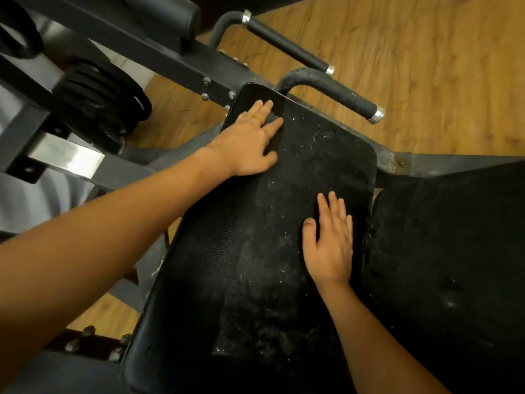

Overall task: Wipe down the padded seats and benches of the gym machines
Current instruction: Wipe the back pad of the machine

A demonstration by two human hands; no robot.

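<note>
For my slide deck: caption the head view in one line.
Left hand and right hand lie flat on a dusty black padded seat.

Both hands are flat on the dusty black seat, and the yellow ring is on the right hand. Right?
Not quite. The head view shows the yellow ring on the left hand, not the right hand. Both hands are flat on the dusty black seat.

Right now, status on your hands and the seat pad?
Left hand flat on far end of seat pad, right hand flat mid-pad. Pad dusty, white specks. Grip handle beyond pad, not in the way.
</note>
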